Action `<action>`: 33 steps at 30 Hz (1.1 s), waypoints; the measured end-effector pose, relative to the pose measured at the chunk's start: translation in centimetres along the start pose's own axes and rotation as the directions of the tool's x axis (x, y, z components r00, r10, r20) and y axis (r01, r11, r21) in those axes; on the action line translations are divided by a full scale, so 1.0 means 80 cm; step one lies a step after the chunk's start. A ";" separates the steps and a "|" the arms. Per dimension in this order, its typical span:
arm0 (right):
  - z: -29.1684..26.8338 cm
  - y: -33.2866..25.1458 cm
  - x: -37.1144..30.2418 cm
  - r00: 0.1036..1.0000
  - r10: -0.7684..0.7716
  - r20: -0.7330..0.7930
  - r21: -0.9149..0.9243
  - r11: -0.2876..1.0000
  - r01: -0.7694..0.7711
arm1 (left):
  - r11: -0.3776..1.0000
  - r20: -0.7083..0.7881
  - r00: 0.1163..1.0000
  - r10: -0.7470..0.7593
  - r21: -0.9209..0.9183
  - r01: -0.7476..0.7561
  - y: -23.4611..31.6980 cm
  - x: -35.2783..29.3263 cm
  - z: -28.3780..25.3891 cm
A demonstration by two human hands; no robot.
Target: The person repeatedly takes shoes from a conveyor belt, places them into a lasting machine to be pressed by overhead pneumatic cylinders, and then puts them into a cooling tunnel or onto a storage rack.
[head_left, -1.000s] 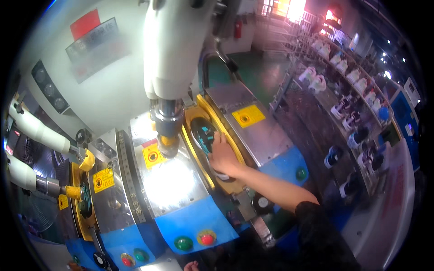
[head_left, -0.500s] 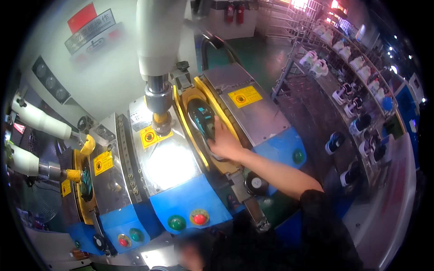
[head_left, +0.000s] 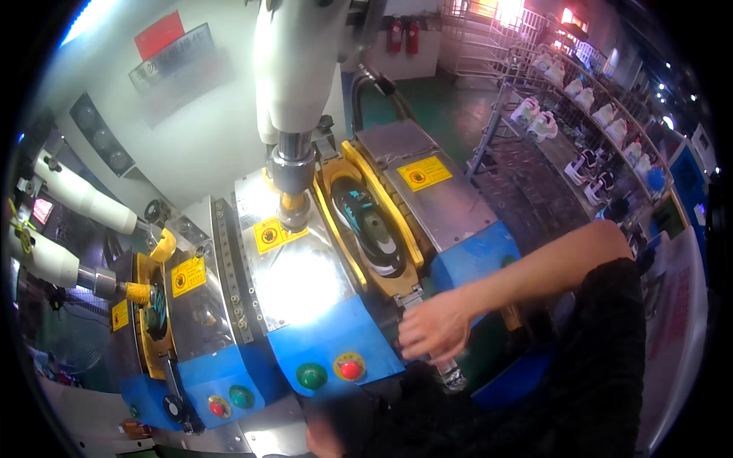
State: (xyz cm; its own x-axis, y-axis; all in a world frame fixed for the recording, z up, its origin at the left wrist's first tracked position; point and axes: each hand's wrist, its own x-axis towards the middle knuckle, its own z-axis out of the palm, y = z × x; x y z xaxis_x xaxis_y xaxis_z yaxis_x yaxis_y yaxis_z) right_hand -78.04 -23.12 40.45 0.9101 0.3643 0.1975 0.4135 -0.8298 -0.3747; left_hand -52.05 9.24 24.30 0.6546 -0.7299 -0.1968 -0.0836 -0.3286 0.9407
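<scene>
A black shoe with teal markings and a pale edge lies lengthwise between the yellow pads of a press station. My right hand is off the shoe, at the metal bracket by the station's near end. Its fingers are curled; what they hold, if anything, is hidden beneath the hand. At the lower edge, a blurred patch of skin beside a dark sleeve looks like my left hand; its fingers cannot be made out. Above the steel cover stands a white press arm with a metal tip.
Left, a second station holds another dark shoe under a press tip. Green and red buttons sit on the blue front panel. Right, racks carry several shoes. Fire extinguishers hang at the back.
My right hand has left the shoe and come nearer, down to the bracket at the station's near end. The shoe stays between the pads. The whole view has shifted slightly.
</scene>
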 end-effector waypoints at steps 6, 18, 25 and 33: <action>0.028 0.000 0.015 0.655 0.733 -0.186 0.264 0.679 -0.685 | 0.986 -0.075 0.989 -0.127 -0.121 0.118 -0.020 -0.032 0.017; 0.007 -0.001 0.011 0.489 0.733 -0.474 0.024 0.566 -0.824 | 0.961 -0.121 0.975 0.185 -0.187 -0.205 -0.119 -0.001 -0.036; 0.000 -0.006 0.025 0.998 0.033 0.050 0.054 0.998 -0.036 | 0.985 -0.178 0.975 -0.129 -0.140 0.105 -0.063 -0.048 -0.055; 0.024 0.007 0.026 -0.231 0.889 -0.395 0.390 -0.065 -0.918 | 0.995 -0.069 0.996 0.048 0.092 -0.041 0.006 -0.009 0.021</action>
State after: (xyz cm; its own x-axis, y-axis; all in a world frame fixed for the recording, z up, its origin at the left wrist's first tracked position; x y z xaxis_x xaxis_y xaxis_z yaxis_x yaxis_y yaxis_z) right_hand -75.88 -22.00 38.95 0.1469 -0.9889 -0.0205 -0.8520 -0.1160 -0.5106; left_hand -53.80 8.60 24.39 0.7002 -0.7016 -0.1320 -0.1791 -0.3517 0.9188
